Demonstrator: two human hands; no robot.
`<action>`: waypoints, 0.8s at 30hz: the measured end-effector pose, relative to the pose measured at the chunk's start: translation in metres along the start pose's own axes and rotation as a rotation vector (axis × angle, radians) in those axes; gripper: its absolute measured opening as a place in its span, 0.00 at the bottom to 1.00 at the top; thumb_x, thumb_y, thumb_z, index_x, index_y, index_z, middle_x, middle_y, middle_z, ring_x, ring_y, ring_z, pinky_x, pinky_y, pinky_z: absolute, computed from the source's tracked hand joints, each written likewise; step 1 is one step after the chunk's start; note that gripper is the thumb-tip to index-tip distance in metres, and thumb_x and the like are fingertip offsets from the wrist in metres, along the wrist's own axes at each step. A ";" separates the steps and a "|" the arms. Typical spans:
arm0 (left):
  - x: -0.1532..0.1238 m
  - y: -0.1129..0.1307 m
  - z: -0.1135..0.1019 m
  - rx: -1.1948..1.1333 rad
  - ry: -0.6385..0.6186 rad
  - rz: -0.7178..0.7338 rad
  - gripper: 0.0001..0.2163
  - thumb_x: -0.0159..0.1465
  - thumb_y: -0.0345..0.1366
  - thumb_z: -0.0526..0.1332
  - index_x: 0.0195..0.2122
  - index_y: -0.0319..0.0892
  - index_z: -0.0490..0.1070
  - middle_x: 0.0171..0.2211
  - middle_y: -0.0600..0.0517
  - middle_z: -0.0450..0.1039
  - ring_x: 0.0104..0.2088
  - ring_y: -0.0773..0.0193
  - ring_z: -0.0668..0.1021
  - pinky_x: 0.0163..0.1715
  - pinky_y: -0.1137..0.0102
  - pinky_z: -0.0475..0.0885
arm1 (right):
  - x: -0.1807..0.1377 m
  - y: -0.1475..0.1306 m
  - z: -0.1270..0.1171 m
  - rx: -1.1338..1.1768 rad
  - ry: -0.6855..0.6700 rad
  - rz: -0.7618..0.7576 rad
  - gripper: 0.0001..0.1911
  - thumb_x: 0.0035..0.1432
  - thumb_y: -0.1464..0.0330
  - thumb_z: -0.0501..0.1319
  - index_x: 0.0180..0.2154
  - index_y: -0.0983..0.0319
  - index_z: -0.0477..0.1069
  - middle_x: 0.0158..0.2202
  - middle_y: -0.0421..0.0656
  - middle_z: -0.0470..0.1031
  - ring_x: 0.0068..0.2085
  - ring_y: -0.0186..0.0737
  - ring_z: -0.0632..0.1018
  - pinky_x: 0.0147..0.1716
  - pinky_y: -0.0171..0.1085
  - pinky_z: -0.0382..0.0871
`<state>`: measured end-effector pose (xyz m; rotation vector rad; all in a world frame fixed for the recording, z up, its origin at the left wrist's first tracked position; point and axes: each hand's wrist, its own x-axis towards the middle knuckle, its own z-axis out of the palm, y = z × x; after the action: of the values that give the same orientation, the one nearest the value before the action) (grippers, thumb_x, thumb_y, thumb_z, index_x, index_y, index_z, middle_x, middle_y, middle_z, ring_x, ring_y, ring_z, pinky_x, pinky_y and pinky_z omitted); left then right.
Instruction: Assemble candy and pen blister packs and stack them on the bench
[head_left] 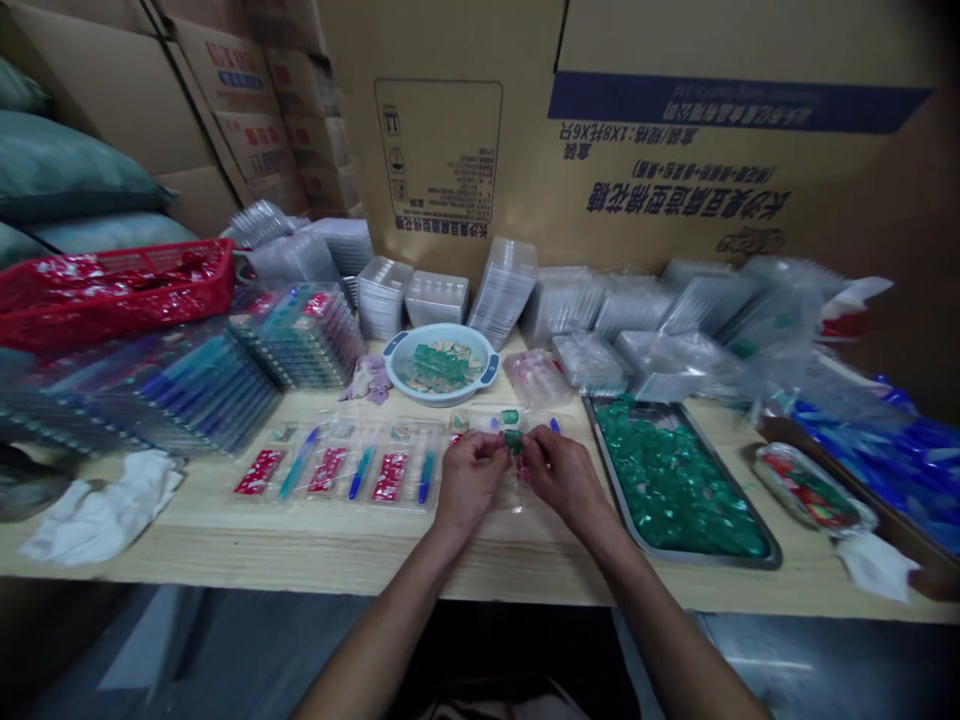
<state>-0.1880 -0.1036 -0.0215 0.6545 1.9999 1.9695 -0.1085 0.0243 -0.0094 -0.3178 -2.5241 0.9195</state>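
Observation:
My left hand (472, 475) and my right hand (562, 475) meet above the table, with fingertips pinched on a small green packet (513, 440) between them. Below is a clear plastic tray, partly hidden by my hands, with a blue pen (554, 425) and another green packet (510, 416) showing near it. To the left lie clear trays (409, 435) holding red packets (389, 477) and blue or teal pens (361, 472). Right of my hands, a metal tray (634, 535) holds many green packets (667, 470).
A light blue basin (441, 397) with small pieces stands behind my hands. Stacked clear trays (502, 290) line the back, before a large carton (525, 200). Filled trays (202, 390) and a red basket (112, 310) are left; blue items (892, 460) and a foil-like container (814, 490) are right.

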 end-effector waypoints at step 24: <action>-0.005 0.003 -0.002 0.199 -0.076 0.027 0.05 0.57 0.28 0.63 0.29 0.42 0.79 0.36 0.50 0.80 0.38 0.62 0.80 0.40 0.70 0.71 | -0.004 0.001 -0.011 0.071 -0.138 -0.034 0.12 0.57 0.72 0.55 0.44 0.61 0.69 0.34 0.44 0.77 0.33 0.41 0.77 0.36 0.38 0.68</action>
<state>-0.1844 -0.1077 -0.0188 0.7928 2.1680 1.7459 -0.0997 0.0299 -0.0043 -0.1951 -2.6049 1.0472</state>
